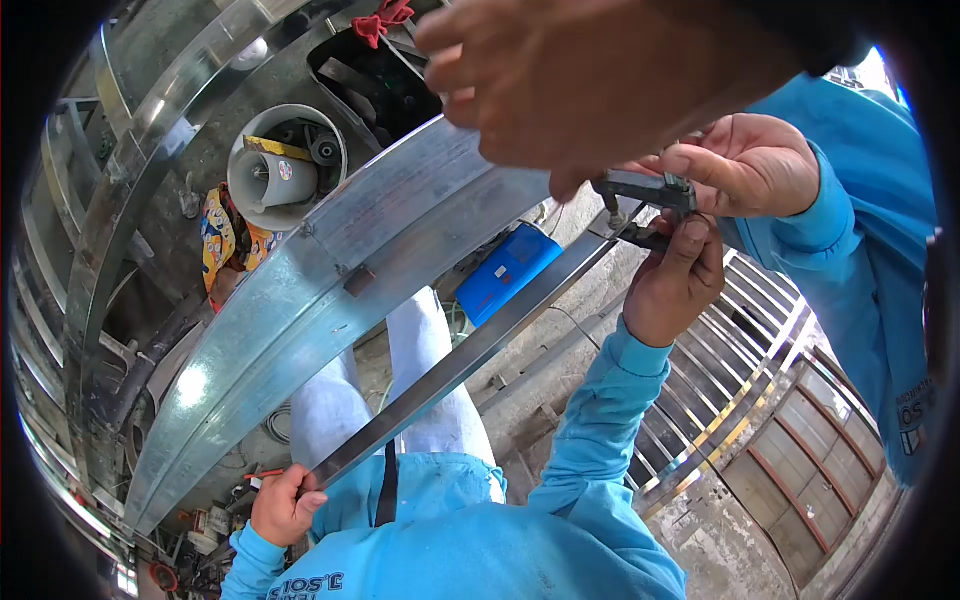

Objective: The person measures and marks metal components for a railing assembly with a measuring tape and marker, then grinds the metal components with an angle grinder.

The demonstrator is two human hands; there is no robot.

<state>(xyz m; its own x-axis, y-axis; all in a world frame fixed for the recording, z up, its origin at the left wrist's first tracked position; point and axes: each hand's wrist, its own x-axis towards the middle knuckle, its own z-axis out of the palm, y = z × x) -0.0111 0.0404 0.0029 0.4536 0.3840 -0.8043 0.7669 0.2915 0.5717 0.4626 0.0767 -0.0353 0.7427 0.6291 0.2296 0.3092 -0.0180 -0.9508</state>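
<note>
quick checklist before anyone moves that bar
1. Flat bar low end gripped by a co-worker's hand: ok.
2. Clamp held by two other co-worker hands: ok.
3. Clamp tight on the bar: cannot tell.
4. Clear sight of the joint: not ok, own hand covers it.
5. Curved sheet supported: cannot tell.

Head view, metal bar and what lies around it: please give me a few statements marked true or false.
1. A dark metal clamp sits at the upper end of the long flat steel bar. True.
2. The blue box lies on top of the curved galvanised sheet. False: it lies lower down, seen between the sheet and the bar.
3. A hand in a light-blue sleeve grips the bar's lower end. True.
4. The round white bucket is empty. False: it holds several items.
</note>
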